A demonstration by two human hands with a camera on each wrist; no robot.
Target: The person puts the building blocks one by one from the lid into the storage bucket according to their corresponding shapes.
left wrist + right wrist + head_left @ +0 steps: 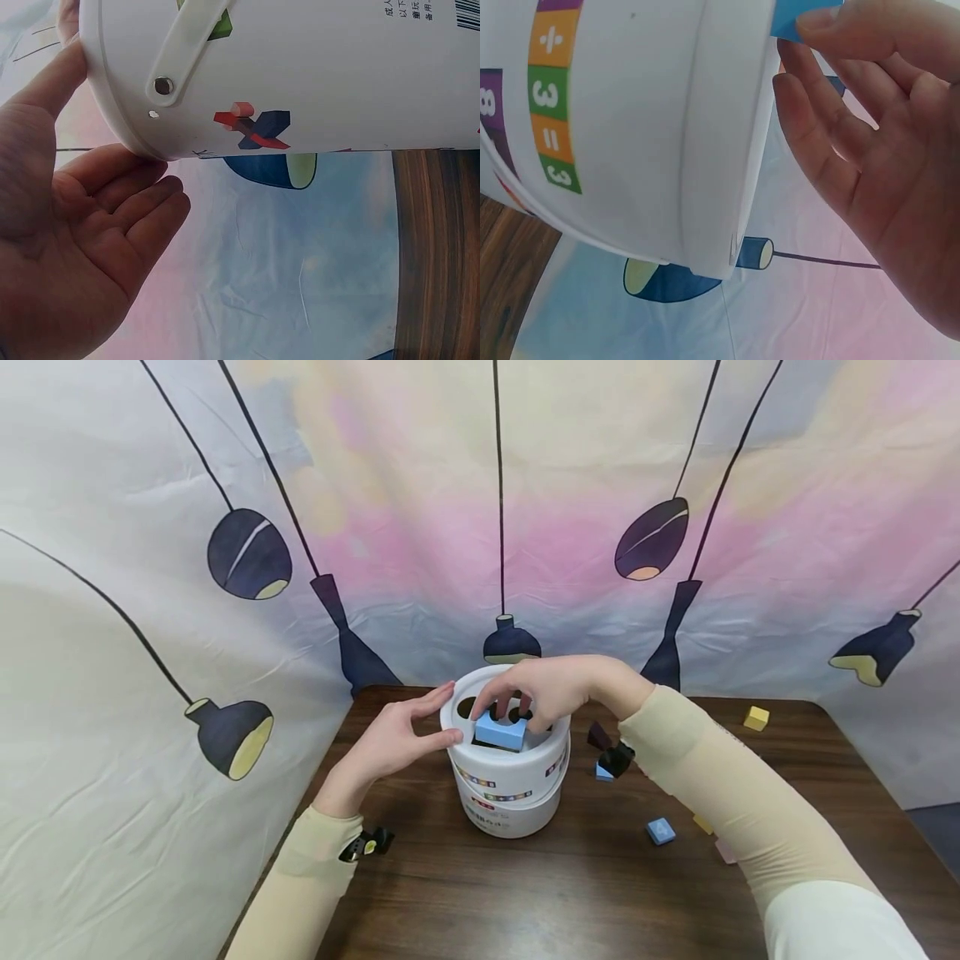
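A white bucket (510,818) with coloured number prints stands upright on the table, its white lid (455,713) pierced by several holes. My right hand (555,687) reaches over the lid and pinches a light blue block (501,732) between thumb and fingers. The block sits at a slot on the near side of the lid; how deep it goes I cannot tell. On the left, my left hand (393,739) touches the lid's rim, fingers extended and thumb on the near side. In the right wrist view, the blue block (785,19) shows under the thumb.
Right of the bucket lie small blocks on the dark wooden table (585,893): a blue one (661,831), another blue one (604,772) partly covered, a yellow one (757,718) farther back, and a pink one (725,851) beside my sleeve. A painted cloth (450,527) hangs behind.
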